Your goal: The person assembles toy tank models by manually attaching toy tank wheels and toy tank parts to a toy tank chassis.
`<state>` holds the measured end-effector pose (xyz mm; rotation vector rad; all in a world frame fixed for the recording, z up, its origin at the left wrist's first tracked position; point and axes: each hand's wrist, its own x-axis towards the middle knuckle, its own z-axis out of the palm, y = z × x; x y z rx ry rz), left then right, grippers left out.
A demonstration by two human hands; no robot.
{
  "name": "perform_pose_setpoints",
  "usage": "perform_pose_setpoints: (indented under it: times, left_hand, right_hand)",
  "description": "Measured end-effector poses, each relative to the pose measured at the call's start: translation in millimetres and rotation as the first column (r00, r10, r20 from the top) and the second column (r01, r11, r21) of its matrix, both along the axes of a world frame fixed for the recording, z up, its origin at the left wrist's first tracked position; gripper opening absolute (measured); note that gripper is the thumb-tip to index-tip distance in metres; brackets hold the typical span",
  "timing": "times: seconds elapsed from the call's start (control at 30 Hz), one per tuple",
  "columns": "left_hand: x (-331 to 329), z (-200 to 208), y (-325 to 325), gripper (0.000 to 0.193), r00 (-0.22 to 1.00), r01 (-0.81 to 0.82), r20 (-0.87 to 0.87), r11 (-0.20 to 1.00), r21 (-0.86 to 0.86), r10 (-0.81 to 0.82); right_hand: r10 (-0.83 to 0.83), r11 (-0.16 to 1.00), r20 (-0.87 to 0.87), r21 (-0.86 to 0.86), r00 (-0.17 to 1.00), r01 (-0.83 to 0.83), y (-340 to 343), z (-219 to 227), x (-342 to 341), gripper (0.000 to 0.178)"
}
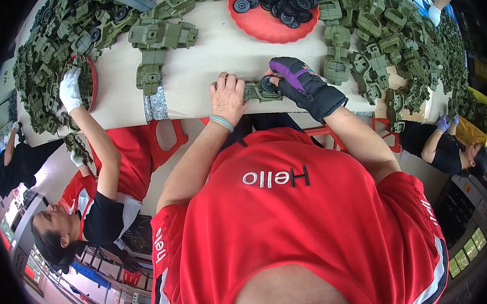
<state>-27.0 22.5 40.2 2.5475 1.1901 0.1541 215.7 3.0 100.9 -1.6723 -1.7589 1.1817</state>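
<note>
Two hands are engaged: my bare left hand (228, 99) grips one end of a green vehicle part (254, 92) at the near edge of the worktop (192, 94), and my gloved right hand (304, 86) pinches a black wheel (268, 83) against its other end. I judge the part light, stiff, best held by its ends; beyond lies a red tray (267, 35) of loose wheels (288, 5).

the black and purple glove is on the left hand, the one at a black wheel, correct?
Wrong hand: the head view shows the black and purple glove on the right hand, the one at a black wheel; the left hand is bare.
</note>
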Motion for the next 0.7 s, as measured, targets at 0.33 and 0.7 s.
perform_pose_setpoints:
  times: [0.33,0.7]
  left_hand:
    - [-6,-1,3,0.064,1.0,0.02,0.014,1.0,0.011,-0.021]
    - [-5,-5,0,0.063,0.997,0.022,0.074,0.999,0.033,-0.024]
  right_hand:
    - [-0.009,0.979,0.248,0.198,0.969,-0.041,22,11,-7,0.03]
    - [0.366,0.852,0.441,0.195,0.819,-0.486,47,-29,-46,0.027]
